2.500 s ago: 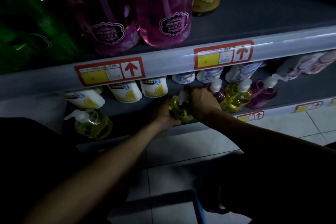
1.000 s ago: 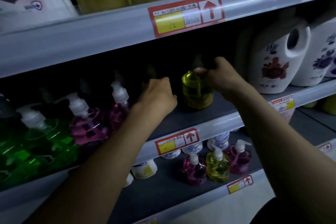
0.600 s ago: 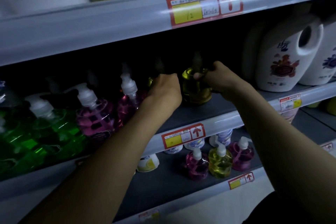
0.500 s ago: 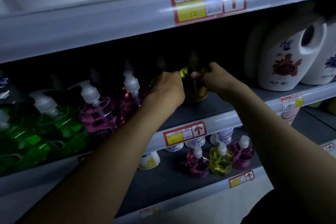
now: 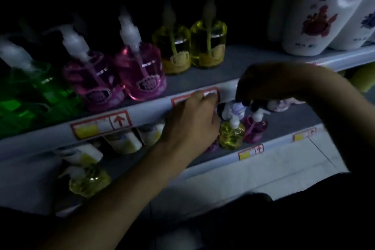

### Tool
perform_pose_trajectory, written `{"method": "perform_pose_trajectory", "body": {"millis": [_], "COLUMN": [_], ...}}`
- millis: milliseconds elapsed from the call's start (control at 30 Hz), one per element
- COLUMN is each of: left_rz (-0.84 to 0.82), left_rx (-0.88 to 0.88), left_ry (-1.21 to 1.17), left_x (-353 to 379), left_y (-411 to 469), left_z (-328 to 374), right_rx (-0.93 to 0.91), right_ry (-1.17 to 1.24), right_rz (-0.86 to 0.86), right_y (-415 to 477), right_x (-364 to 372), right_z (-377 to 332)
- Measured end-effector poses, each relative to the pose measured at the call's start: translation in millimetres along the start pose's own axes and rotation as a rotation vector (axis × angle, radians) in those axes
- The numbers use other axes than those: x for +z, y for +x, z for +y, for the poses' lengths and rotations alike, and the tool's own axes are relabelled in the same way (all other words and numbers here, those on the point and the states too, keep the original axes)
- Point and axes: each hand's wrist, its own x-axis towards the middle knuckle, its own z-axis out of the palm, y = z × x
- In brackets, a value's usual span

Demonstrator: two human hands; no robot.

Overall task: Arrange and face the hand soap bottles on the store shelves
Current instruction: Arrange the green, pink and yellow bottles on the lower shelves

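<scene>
Small yellow bottle (image 5: 231, 136) and pink bottle (image 5: 254, 130) stood side by side on the lower shelf (image 5: 284, 124), right of centre. The left hand (image 5: 192, 126), fingers curled, lay just beside the yellow one, and the right hand (image 5: 263, 85) reached down over the pumps; a grip could not be told for either. Such bottles were probably light, stiff and slick, best held round the body, not the pump.

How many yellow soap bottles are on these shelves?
4 yellow bottles: two side by side on the upper shelf, one on the lower shelf below the right hand, one at its left end. Hands may hide others.
</scene>
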Motion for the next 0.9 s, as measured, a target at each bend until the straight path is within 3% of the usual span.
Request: {"method": "perform_pose_trajectory", "body": {"millis": [67, 100, 167, 233, 333, 400, 500, 633, 800, 900], "left_rz": [-0.166, -0.238, -0.350, -0.377, -0.358, -0.375, -0.398, -0.453, -0.499, -0.464], "left_rx": [-0.079, -0.121, -0.224, -0.293, -0.377, -0.402, -0.451, -0.546, -0.512, -0.525], "left_ry": [-0.085, -0.134, -0.240, -0.294, -0.324, -0.340, -0.369, -0.517, -0.602, -0.810], "left_x": [40, 61, 100, 134, 171, 190, 203, 214, 220, 203], "left_y": [-20, -28, -39, -44, -42, -41, -40, -40, -48, -51], "left_z": [-8, -12, -18, -24, -33, -37, -42, -48, -47, -37], "right_rx": [0.169, 0.239, 0.274, 0.220, 0.266, 0.296, 0.319, 0.240, 0.109, 0.060], "right_ry": [0.103, 0.107, 0.015, -0.069, 0.118, 0.189, 0.284, 0.144, 0.092, 0.057], "right_rz": [-0.358, -0.406, -0.330, -0.126, 0.167, 0.266, 0.318, 0.339, 0.367, 0.337], "right_y": [-2, 5, 24, 50, 74, 87, 107, 118, 95, 68], "right_x": [29, 46, 77, 110, 145, 158, 166, 170, 168, 154], "right_z": [8, 14, 25, 36, 44, 50, 64, 71, 64, 51]}}
